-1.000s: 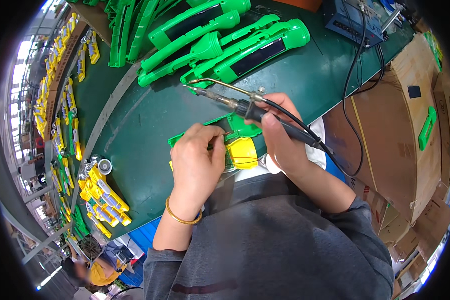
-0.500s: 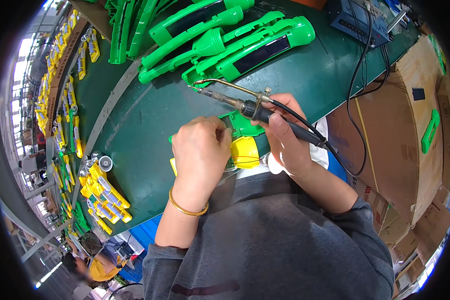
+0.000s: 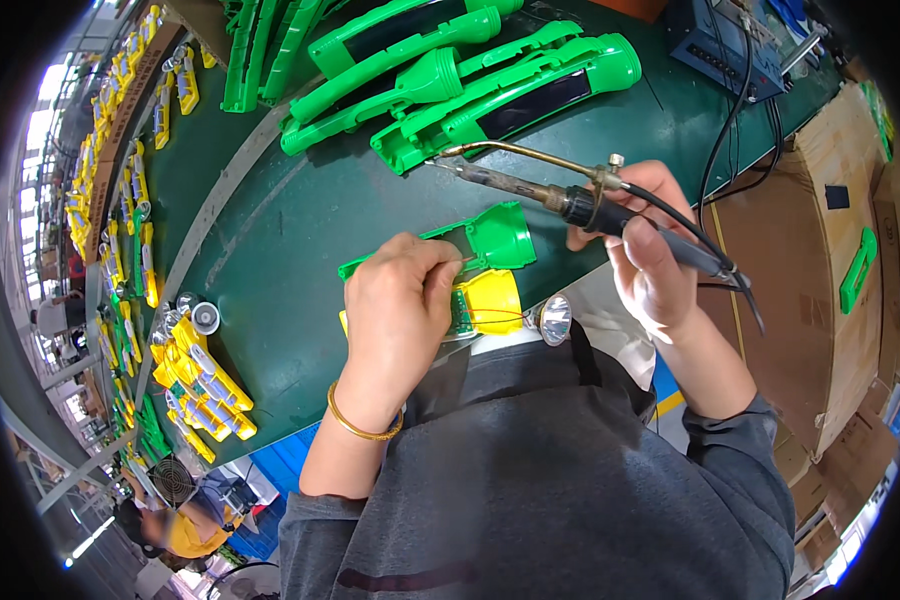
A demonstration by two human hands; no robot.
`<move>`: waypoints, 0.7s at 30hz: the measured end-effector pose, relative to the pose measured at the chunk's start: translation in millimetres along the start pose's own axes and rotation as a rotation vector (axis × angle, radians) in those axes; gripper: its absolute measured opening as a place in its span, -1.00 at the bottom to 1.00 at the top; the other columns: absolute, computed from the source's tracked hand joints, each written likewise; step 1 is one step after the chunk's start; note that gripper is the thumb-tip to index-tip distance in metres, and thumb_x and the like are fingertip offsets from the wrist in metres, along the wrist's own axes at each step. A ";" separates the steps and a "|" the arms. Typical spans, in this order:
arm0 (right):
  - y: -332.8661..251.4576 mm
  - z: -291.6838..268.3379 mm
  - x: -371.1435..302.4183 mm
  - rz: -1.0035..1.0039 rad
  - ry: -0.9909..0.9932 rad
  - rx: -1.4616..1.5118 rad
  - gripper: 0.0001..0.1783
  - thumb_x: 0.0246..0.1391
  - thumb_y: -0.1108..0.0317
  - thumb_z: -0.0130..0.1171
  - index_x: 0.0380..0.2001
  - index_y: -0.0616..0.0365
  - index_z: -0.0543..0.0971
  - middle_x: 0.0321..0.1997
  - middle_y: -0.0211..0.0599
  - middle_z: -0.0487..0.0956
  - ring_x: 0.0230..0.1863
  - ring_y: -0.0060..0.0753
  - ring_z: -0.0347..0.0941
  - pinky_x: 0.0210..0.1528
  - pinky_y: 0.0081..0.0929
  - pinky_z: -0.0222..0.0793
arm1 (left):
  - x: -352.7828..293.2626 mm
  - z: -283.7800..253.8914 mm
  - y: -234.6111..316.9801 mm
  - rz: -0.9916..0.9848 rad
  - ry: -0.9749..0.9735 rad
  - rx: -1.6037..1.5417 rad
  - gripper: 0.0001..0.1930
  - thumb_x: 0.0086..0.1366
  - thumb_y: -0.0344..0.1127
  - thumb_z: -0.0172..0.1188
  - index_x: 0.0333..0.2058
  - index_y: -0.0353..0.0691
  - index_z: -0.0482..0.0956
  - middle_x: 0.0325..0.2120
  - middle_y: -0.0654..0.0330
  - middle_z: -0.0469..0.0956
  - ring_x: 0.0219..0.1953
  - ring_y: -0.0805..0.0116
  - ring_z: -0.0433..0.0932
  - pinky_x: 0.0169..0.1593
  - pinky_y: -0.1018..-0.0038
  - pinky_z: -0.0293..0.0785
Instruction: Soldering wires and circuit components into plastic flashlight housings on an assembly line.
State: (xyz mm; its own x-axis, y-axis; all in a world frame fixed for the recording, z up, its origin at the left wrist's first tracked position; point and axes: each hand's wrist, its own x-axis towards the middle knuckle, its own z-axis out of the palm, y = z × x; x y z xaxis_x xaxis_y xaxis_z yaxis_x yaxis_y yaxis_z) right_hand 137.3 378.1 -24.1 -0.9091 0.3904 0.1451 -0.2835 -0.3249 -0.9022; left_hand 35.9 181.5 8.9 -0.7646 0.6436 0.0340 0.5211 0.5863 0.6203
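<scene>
Right hand [image 3: 660,290] clamped on the soldering iron [image 3: 576,205]: hold its tip [image 3: 450,165] clear of the green shell [image 3: 502,236] and yellow shell [image 3: 495,300] by the table [image 3: 290,260]'s near edge; can't tell whether the left hand [image 3: 398,298] grips.

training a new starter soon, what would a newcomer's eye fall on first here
Probably the soldering iron, held slantwise in the grip of the right hand, right of centre. Next come the bright green flashlight housings at the far side of the dark green workbench and the yellow flashlight parts heaped at its left. A shiny round reflector also gleams at the near edge.
</scene>
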 end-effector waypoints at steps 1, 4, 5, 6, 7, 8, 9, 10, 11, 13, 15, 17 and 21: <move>-5.2 -5.2 1.9 0.020 -0.027 -0.052 -0.52 0.04 0.12 0.21 -0.17 0.26 0.30 -0.32 -0.11 0.49 -0.41 -0.36 0.47 -0.32 -0.52 0.39 | 0.7 0.2 0.3 -0.002 0.003 -0.003 -0.96 0.02 -0.52 0.18 -0.49 -0.28 0.58 -0.55 0.07 0.50 -0.50 0.08 0.51 -0.42 0.29 0.42; -21.9 -4.7 8.6 0.054 -0.029 -0.127 -0.52 -0.01 0.12 0.25 -0.23 0.26 0.33 -0.42 -0.17 0.47 -0.50 -0.43 0.44 -0.44 -0.57 0.35 | 2.1 1.9 2.2 0.047 0.005 0.124 -0.95 0.00 -0.54 0.13 -0.54 -0.28 0.55 -0.57 0.03 0.45 -0.51 0.01 0.48 -0.44 0.22 0.41; -24.7 -9.9 11.4 0.067 -0.073 -0.207 -0.55 -0.03 0.14 0.26 -0.27 0.26 0.35 -0.45 -0.19 0.47 -0.52 -0.46 0.43 -0.46 -0.59 0.34 | 2.2 1.6 2.2 0.049 -0.019 0.166 -0.94 -0.03 -0.55 0.11 -0.56 -0.28 0.53 -0.57 0.01 0.44 -0.51 -0.02 0.48 -0.44 0.19 0.41; -28.8 -15.2 13.9 0.078 -0.112 -0.291 -0.57 -0.05 0.16 0.27 -0.32 0.27 0.37 -0.47 -0.21 0.47 -0.53 -0.49 0.41 -0.49 -0.61 0.32 | 2.5 1.3 2.8 0.055 -0.046 0.204 -0.94 -0.05 -0.57 0.09 -0.59 -0.28 0.52 -0.57 -0.01 0.42 -0.52 -0.04 0.47 -0.44 0.17 0.40; -32.9 -20.0 18.2 0.088 -0.145 -0.338 -0.63 -0.08 0.20 0.28 -0.40 0.26 0.40 -0.51 -0.24 0.47 -0.53 -0.55 0.40 -0.50 -0.64 0.30 | 2.9 1.0 3.0 0.055 -0.045 0.202 -0.94 -0.05 -0.57 0.09 -0.59 -0.28 0.52 -0.57 -0.01 0.42 -0.52 -0.04 0.47 -0.44 0.17 0.40; -37.3 -22.8 22.4 0.088 -0.146 -0.339 -0.63 -0.08 0.20 0.28 -0.40 0.26 0.40 -0.51 -0.24 0.47 -0.53 -0.55 0.40 -0.50 -0.64 0.30 | 3.3 0.7 3.2 0.062 -0.043 0.200 -0.94 -0.08 -0.57 0.08 -0.61 -0.29 0.50 -0.58 -0.02 0.42 -0.52 -0.05 0.46 -0.44 0.16 0.40; -41.7 -25.2 27.0 0.105 -0.205 -0.426 -0.65 -0.08 0.22 0.27 -0.41 0.26 0.40 -0.52 -0.25 0.47 -0.52 -0.56 0.41 -0.50 -0.65 0.30 | 3.5 0.9 3.6 0.065 -0.040 0.200 -0.94 -0.10 -0.58 0.07 -0.63 -0.30 0.49 -0.60 -0.03 0.41 -0.52 -0.06 0.46 -0.44 0.15 0.40; -46.0 -26.1 31.9 0.123 -0.265 -0.513 -0.68 -0.09 0.24 0.26 -0.42 0.25 0.41 -0.53 -0.27 0.48 -0.52 -0.57 0.41 -0.50 -0.65 0.30 | 3.6 1.2 4.2 0.062 -0.039 0.200 -0.94 -0.10 -0.58 0.07 -0.63 -0.30 0.49 -0.60 -0.03 0.41 -0.52 -0.06 0.46 -0.44 0.15 0.40; -50.7 -24.9 37.3 0.139 -0.280 -0.584 -0.72 -0.14 0.28 0.26 -0.47 0.25 0.44 -0.55 -0.34 0.48 -0.52 -0.60 0.39 -0.49 -0.65 0.28 | 3.7 1.4 4.9 0.056 -0.041 0.213 -0.94 -0.10 -0.58 0.08 -0.63 -0.29 0.50 -0.60 -0.02 0.41 -0.52 -0.06 0.46 -0.44 0.16 0.40; -55.0 -23.0 45.6 0.107 -0.349 -0.686 -0.74 -0.16 0.30 0.26 -0.49 0.24 0.46 -0.55 -0.38 0.48 -0.53 -0.61 0.38 -0.48 -0.65 0.28 | 4.1 1.2 5.1 0.052 -0.042 0.226 -0.93 -0.09 -0.57 0.08 -0.63 -0.29 0.50 -0.61 -0.02 0.41 -0.52 -0.06 0.46 -0.44 0.16 0.40; -59.4 -16.8 53.1 0.202 -0.400 -0.761 -0.77 -0.21 0.31 0.30 -0.51 0.21 0.51 -0.56 -0.44 0.48 -0.52 -0.63 0.36 -0.47 -0.63 0.25 | 3.9 1.0 4.6 0.060 -0.018 0.180 -0.93 -0.09 -0.57 0.08 -0.63 -0.28 0.52 -0.62 -0.02 0.40 -0.52 -0.04 0.46 -0.43 0.16 0.40; -57.5 -11.4 59.3 0.231 -0.418 -0.762 -0.76 -0.21 0.29 0.31 -0.50 0.21 0.52 -0.57 -0.44 0.48 -0.52 -0.64 0.37 -0.47 -0.63 0.25 | 3.4 -1.7 2.6 0.052 -0.027 0.129 -0.92 -0.09 -0.57 0.08 -0.61 -0.28 0.53 -0.61 -0.02 0.40 -0.52 -0.04 0.46 -0.43 0.16 0.40; -54.3 -4.0 66.4 0.277 -0.456 -0.762 -0.75 -0.19 0.28 0.32 -0.50 0.22 0.52 -0.57 -0.46 0.47 -0.52 -0.67 0.36 -0.48 -0.64 0.25 | 1.7 -2.5 2.0 0.073 -0.034 0.120 -0.94 -0.09 -0.56 0.09 -0.61 -0.29 0.52 -0.59 -0.02 0.41 -0.52 -0.04 0.47 -0.43 0.16 0.40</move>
State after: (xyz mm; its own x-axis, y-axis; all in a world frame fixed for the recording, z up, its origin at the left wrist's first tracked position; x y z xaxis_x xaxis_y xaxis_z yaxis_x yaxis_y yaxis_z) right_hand 93.5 425.1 32.9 -0.9922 -0.0456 -0.1159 0.0919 0.3607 -0.9282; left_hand 34.8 182.5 12.1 -0.7108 0.7018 0.0481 0.6183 0.5906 0.5185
